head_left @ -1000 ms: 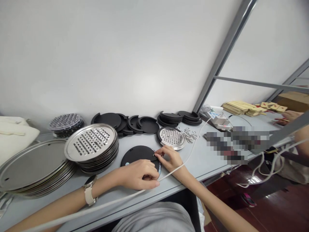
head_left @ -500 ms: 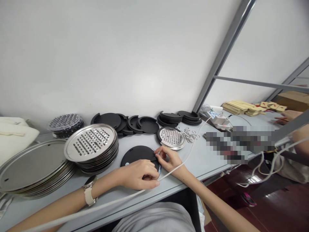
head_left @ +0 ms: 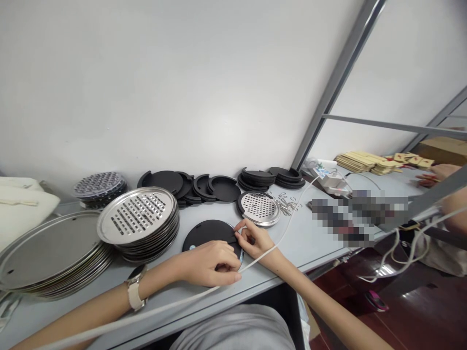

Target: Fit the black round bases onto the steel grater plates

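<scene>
A black round disc [head_left: 207,231] lies flat on the grey table, with a small pale-blue sticker at its left. Across the near part of it rests my left hand [head_left: 213,262], its fingers curled down together and thumb pointing right; what is under the curled fingers is hidden. At the disc's right edge, my right hand [head_left: 255,240] has thumb and forefinger closed on the rim, where a thin shiny edge shows. Just behind that hand sits a round metal grater plate [head_left: 260,208] in a black holder. Small metal clips [head_left: 288,204] are scattered to its right.
Stacked metal grater plates [head_left: 136,216] and larger metal discs [head_left: 51,250] stand at left. Black round holders [head_left: 224,188] line the wall. A white cable [head_left: 292,218] crosses over my right wrist. At far right, a co-worker's hand [head_left: 440,175] is near wooden pieces [head_left: 359,162].
Both my hands stay almost where they were on the black disc; my right fingers have shifted very slightly. The co-worker's hand at far right has moved a little.
</scene>
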{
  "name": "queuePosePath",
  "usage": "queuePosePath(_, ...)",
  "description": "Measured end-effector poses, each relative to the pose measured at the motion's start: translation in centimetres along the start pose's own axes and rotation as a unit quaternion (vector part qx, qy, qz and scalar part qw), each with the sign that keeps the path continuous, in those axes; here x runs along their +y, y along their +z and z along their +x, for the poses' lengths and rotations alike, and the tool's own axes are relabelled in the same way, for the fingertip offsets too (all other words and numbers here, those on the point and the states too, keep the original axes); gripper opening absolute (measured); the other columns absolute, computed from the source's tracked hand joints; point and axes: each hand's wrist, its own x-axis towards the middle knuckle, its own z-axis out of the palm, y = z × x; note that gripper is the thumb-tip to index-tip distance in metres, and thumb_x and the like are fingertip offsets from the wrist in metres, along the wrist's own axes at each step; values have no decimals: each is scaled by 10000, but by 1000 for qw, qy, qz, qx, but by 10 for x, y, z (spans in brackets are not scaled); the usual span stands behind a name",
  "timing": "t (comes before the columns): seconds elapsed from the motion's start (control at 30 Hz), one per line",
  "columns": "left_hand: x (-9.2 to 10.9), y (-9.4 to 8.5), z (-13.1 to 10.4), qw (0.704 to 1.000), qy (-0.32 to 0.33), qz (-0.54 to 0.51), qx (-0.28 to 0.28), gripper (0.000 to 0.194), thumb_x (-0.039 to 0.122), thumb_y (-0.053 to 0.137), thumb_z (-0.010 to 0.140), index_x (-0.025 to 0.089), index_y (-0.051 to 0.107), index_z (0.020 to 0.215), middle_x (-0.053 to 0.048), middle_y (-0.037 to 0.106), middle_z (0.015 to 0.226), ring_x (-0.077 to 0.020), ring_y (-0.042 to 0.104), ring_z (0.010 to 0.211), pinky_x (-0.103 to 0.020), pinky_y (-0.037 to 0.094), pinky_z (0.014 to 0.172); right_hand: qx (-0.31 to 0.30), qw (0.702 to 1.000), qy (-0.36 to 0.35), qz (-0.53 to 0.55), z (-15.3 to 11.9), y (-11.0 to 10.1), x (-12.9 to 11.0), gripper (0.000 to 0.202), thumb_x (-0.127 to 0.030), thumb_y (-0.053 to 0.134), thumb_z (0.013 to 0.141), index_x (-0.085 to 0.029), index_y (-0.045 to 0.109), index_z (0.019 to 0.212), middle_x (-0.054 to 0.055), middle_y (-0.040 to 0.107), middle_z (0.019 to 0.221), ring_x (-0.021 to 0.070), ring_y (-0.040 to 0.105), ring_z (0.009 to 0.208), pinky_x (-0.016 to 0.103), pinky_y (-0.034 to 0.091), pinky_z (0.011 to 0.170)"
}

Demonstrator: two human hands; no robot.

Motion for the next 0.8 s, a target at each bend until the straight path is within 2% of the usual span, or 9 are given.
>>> queuePosePath(0.17, -1, -1, 0, 1000, -1, 2, -10, 371, 244, 509, 901, 182, 298, 602, 45, 369, 567, -124, 342, 607, -275, 323, 693, 3, 999, 19, 26, 0, 1, 4, 122, -310, 511, 889, -214, 453, 935, -116, 346, 502, 86, 303, 449, 210, 268, 461)
queuePosePath(0.33, -2, 0, 0, 1000, -2, 5, -11, 367, 233, 518, 897, 182, 296, 609, 45, 374, 574, -125, 349, 615, -273, 318, 696, 10, 1000, 7, 8, 0, 0, 5, 122, -308, 521, 882, -217, 447, 852, -106, 351, 512, 88, 303, 460, 217, 263, 469)
queuePosePath(0.8, -2, 1, -1, 1000, 0, 6, -11, 365, 209, 527, 888, 180, 291, 611, 50, 363, 569, -119, 340, 608, -267, 315, 698, 11, 1000, -7, -22, -1, -1, 4, 106, -278, 479, 914, -199, 484, 843, -84, 361, 551, 93, 328, 496, 223, 277, 493)
